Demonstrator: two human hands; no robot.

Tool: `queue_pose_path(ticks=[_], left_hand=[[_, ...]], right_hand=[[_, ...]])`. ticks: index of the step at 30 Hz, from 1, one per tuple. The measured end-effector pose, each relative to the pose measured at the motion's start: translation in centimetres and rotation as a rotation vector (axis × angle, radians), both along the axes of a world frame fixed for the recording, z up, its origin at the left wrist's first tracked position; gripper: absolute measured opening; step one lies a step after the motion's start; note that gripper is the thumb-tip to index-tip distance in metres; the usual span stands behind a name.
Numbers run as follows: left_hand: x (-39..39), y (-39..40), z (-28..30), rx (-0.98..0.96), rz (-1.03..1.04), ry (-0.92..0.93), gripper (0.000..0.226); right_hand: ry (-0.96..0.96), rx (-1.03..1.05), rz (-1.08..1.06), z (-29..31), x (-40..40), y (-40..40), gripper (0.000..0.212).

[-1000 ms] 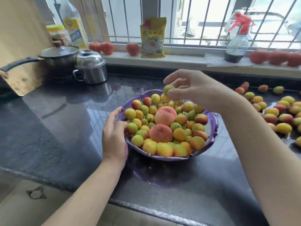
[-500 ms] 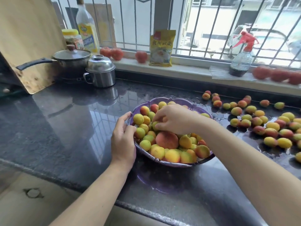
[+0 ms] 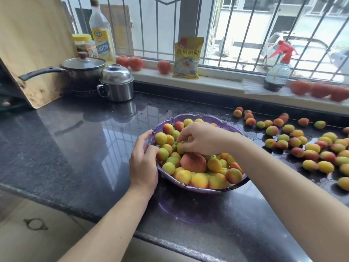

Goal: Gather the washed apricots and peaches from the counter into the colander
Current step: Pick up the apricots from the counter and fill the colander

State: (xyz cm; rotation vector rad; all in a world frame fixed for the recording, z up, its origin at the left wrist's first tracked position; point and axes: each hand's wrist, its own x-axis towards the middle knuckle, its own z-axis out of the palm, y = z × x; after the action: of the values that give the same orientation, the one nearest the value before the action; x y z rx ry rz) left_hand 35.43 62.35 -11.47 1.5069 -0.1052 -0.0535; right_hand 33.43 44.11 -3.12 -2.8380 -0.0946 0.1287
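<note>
Head view: the purple colander [image 3: 205, 189] sits on the dark stone worktop [image 3: 75, 148] near its front edge, heaped with yellow-green and red-blushed apricots [image 3: 199, 180] and one larger peach [image 3: 193, 162] near the middle of the pile. The right hand [image 3: 202, 138] reaches across the pile from the right, its fingertips [image 3: 182, 148] pinched round a small apricot [image 3: 179, 147] at the left part of the heap. The left hand [image 3: 144, 163] grips the colander's left rim, fingers curled over the edge and touching the fruit just inside. More loose apricots [image 3: 309, 146] lie scattered on the wet worktop to the right of the colander, spreading toward the back and right edges. At the back left stand a lidded saucepan [image 3: 83, 72] and a steel lidded pot [image 3: 116, 83], with a wooden cutting board [image 3: 32, 46] leaning at the far left. On the windowsill are an oil bottle [image 3: 101, 33], tomatoes [image 3: 132, 62], a yellow packet [image 3: 187, 57] and a spray bottle [image 3: 277, 72].
</note>
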Motion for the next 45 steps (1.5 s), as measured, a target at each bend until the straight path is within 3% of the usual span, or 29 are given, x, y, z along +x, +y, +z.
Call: queue_pose_path(ticks=[3, 6, 8, 11, 15, 23, 30, 36, 41, 45], left_hand=[[0.0, 0.1, 0.0, -0.014, 0.002, 0.005, 0.049], [0.3, -0.1, -0.3, -0.029, 0.005, 0.001, 0.047], [0.4, -0.4, -0.5, -0.066, -0.001, -0.006, 0.050], [0.4, -0.6, -0.5, -0.108, -0.007, -0.014, 0.053], [0.6, -0.6, -0.6, -0.159, -0.003, -0.002, 0.054], [0.6, -0.5, -0.7, -0.150, 0.000, -0.036, 0.048], [0.5, -0.6, -0.6, -0.138, 0.009, -0.031, 0.048], [0.6, -0.6, -0.6, -0.134, 0.009, -0.033, 0.052], [0.5, -0.7, -0.4, -0.117, 0.010, -0.016, 0.052], [0.2, -0.6, -0.2, -0.098, 0.008, 0.003, 0.051]], right_hand=[[-0.151, 0.237, -0.117, 1.6, -1.1, -2.4, 0.029], [-0.470, 0.466, -0.422, 2.5, -2.5, -7.3, 0.017], [-0.573, 0.445, -0.651, 1.4, -2.9, -11.0, 0.019], [-0.504, 0.250, -0.864, -2.1, -2.7, -15.9, 0.026], [-0.440, 0.030, -0.833, -5.4, -0.7, -18.9, 0.029], [-0.281, -0.408, -0.581, -6.4, 5.6, -20.4, 0.047], [-0.288, -0.512, -0.564, -7.6, 7.1, -21.6, 0.035], [-0.422, -0.254, -0.613, -7.4, 6.7, -20.0, 0.030], [-0.657, 0.266, -0.703, -3.5, 4.7, -17.0, 0.032], [-0.652, 0.537, -0.540, 1.1, 2.4, -13.3, 0.038]])
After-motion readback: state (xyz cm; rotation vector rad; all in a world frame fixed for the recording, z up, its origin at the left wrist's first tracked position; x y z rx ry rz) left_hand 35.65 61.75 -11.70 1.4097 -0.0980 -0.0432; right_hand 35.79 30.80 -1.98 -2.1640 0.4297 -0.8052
